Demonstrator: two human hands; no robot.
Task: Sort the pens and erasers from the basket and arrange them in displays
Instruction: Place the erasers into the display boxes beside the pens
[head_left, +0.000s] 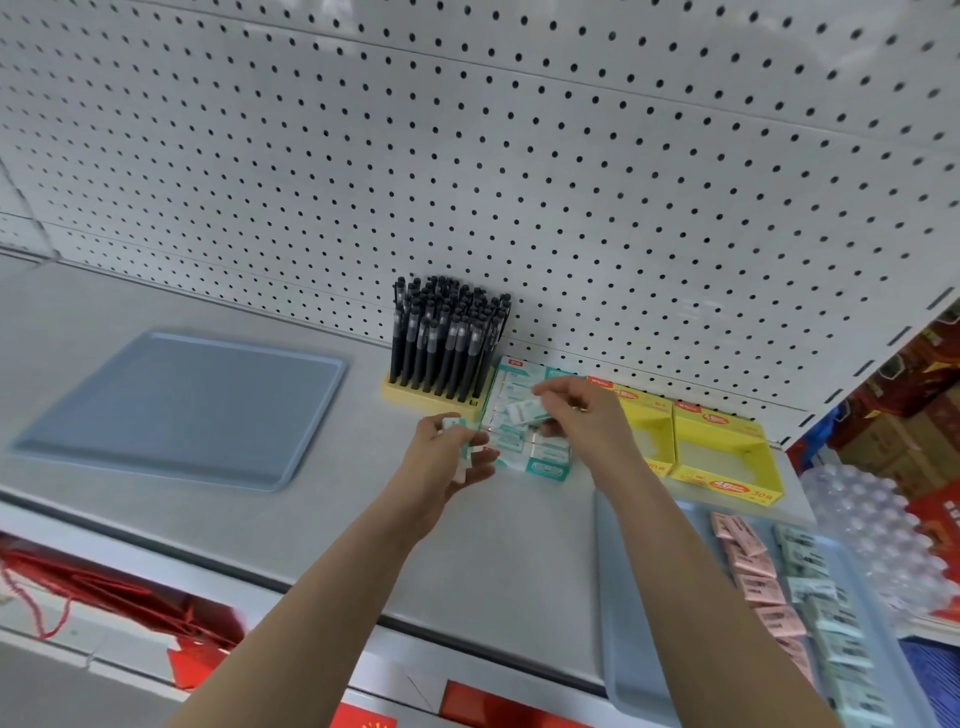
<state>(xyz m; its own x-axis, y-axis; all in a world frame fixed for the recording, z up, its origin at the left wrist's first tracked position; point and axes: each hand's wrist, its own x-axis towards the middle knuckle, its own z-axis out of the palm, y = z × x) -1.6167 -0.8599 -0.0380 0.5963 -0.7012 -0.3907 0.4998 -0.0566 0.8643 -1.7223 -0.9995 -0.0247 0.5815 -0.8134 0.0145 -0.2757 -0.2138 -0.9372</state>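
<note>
While left fingers (480, 457) grip erasers (453, 422), right fingers (550, 389) pinch an eraser (524, 410) over the filled teal box (545, 470).

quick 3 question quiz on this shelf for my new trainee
1. True or false: the black pens stand upright in a yellow holder.
2. The right hand pinches an eraser over which container? A) teal box B) yellow box C) blue tray
3. Fill in: the left hand holds small white and teal ____.

Key: 1 true; 2 A; 3 erasers
</note>
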